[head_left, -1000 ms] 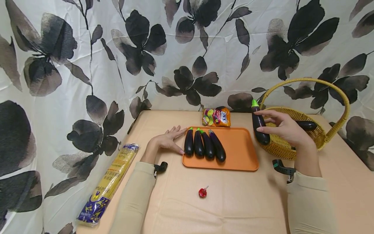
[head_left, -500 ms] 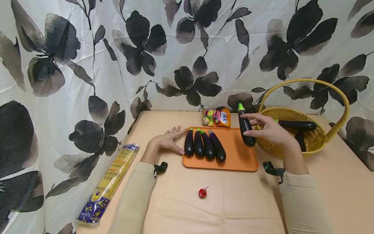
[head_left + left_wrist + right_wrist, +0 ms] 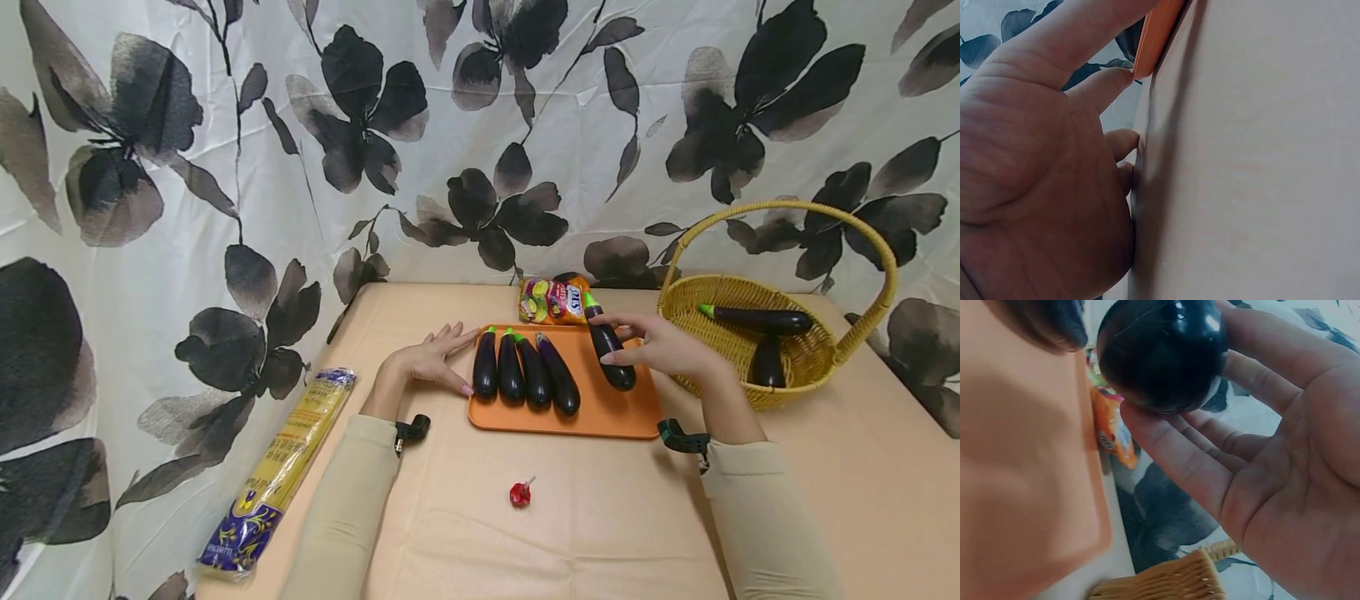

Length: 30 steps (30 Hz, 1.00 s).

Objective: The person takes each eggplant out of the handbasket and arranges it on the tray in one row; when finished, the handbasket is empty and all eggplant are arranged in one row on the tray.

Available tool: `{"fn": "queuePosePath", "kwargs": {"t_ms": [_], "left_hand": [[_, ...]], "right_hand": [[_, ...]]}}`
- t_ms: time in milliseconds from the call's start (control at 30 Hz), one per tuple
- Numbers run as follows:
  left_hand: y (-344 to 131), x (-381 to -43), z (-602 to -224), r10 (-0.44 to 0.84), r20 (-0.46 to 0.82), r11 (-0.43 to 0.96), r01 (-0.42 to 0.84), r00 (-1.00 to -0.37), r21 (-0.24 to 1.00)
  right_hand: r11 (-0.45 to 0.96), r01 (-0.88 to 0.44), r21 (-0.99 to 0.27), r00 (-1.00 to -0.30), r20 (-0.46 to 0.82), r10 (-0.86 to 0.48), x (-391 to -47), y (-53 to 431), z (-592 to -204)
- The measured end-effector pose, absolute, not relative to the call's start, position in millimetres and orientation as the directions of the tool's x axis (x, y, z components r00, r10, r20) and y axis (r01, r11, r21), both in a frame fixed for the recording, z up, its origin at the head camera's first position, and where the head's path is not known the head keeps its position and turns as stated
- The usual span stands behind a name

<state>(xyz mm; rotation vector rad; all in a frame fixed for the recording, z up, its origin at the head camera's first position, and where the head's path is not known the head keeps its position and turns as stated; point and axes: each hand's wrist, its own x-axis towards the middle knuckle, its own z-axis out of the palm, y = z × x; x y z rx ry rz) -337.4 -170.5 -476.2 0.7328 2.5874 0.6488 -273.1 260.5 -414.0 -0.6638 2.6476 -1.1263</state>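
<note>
In the head view my right hand (image 3: 671,346) pinches an eggplant (image 3: 609,350) between thumb and fingers, above the right part of the orange tray (image 3: 637,417). The right wrist view shows the held eggplant's (image 3: 1163,356) rounded dark end off the tray surface. Several eggplants (image 3: 512,375) lie side by side on the tray's left half, green stems toward the back. My left hand (image 3: 427,362) touches the tray's left edge with its fingers spread; in the left wrist view the palm (image 3: 1041,169) holds nothing.
A yellow wicker basket (image 3: 697,292) at the right holds two eggplants (image 3: 765,321). An orange candy bag (image 3: 555,302) lies behind the tray. In front of it is a small red-wrapped lollipop (image 3: 520,494). A spaghetti pack (image 3: 277,475) lies far left.
My right hand has carried the eggplant leftward, from beside the basket to over the tray's right part. The left hand and the tray's eggplants have stayed still.
</note>
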Motion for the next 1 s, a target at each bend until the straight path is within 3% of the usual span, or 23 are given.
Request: {"fn": "queuePosePath", "kwargs": {"t_ms": [567, 1000], "left_hand": [[-170.6, -335.6, -477.1, 0.562, -0.214, 0.758, 0.393, -0.799, 0.521], [-171.1, -337.2, -477.5, 0.551, -0.229, 0.771, 0.384, -0.802, 0.508]], "right_hand": [[0.645, -0.382, -0.662, -0.817, -0.085, -0.571, -287.2, 236.1, -445.0], [0.654, -0.358, -0.667, -0.826, -0.102, -0.555, -287.9, 227.0, -452.8]]}}
